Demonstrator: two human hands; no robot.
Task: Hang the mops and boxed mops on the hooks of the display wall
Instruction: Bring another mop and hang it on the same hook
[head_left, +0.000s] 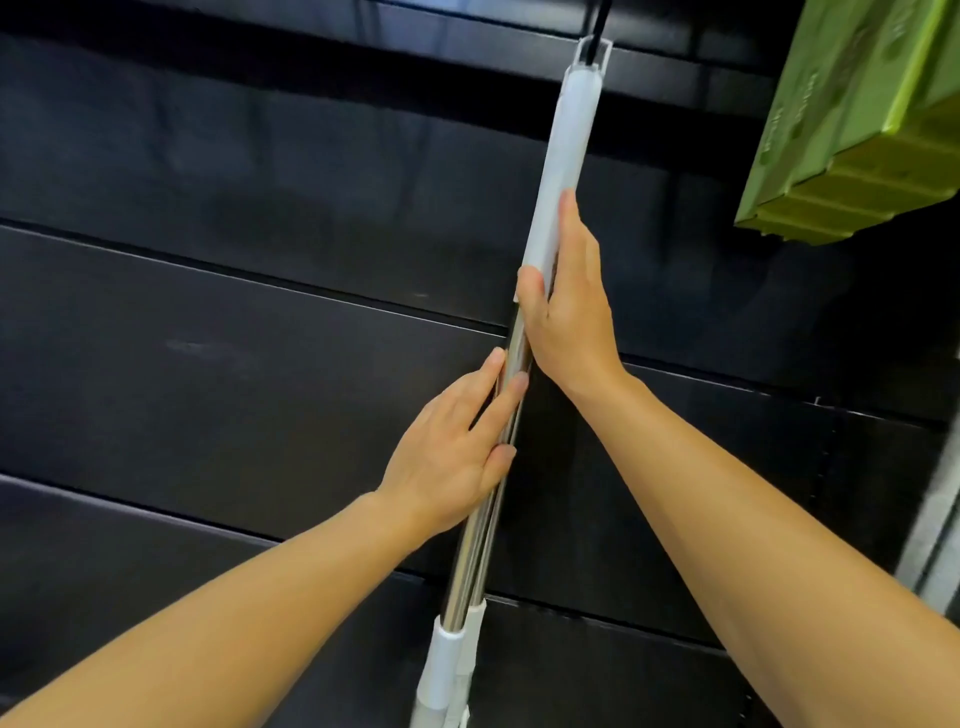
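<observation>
A mop hangs almost upright against the black display wall (234, 312). The loop at the top of its white grip (563, 135) sits on a black hook (602, 15). Below the grip run two chrome shafts (470, 551) side by side, ending in white collars (449, 649) at the bottom edge. The mop heads are out of view. My right hand (571, 312) holds the lower end of the white grip, thumb across the front and fingers along the far side. My left hand (447, 457) rests on the chrome shaft lower down with straight fingers.
Green boxed mops (852, 130) hang at the upper right, close to the right of the hook. The black wall panels stretch bare to the left. A pale upright post (935, 545) stands at the right edge.
</observation>
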